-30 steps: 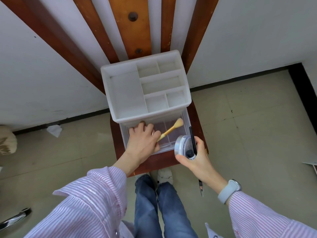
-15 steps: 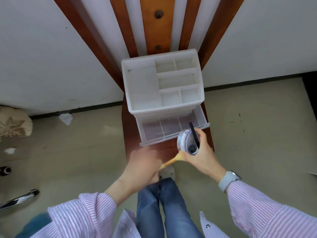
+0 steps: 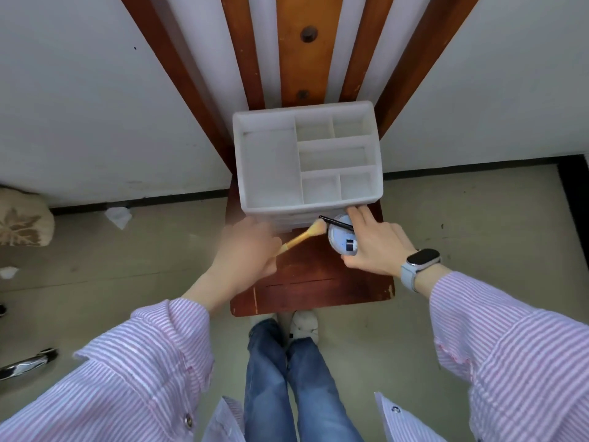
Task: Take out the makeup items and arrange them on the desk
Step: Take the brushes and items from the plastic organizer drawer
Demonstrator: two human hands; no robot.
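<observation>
One brush, one jar, one organizer

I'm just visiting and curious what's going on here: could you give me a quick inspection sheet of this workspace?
Surface: small wooden desk, bare at the front.
Job's things: white organizer at the back, top compartments look empty; brush; round jar; thin black pencil.
Clutter: crumpled tissue on the floor.
Hands: left hand holds the brush; right hand holds the jar and pencil, fingertips at the organizer's front.
Cables: nothing seen.
Surroundings: white wall, wooden slats, tiled floor, watch on the right wrist.
</observation>
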